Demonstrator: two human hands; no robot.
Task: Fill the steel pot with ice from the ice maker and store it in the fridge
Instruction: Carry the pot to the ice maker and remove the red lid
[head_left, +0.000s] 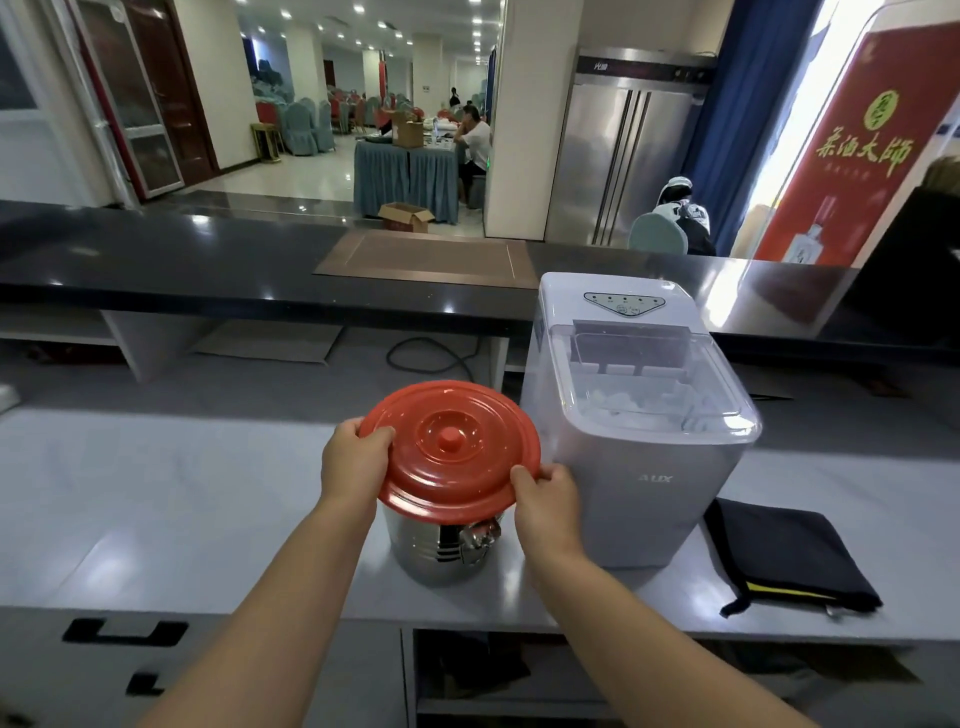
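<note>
A steel pot (434, 548) stands on the grey counter (182, 499), under a round red lid (452, 447) that is tilted up above its rim. My left hand (353, 460) grips the lid's left edge and my right hand (545, 499) grips its right edge. Right of the pot stands a white ice maker (639, 415) with its clear cover closed and ice cubes showing inside. A tall steel fridge (623, 156) stands far back on the right, doors closed.
A folded black cloth (789, 556) lies on the counter right of the ice maker. A dark raised bar top (208, 260) runs behind the counter, with a brown mat (426, 260) on it. People sit in the hall beyond.
</note>
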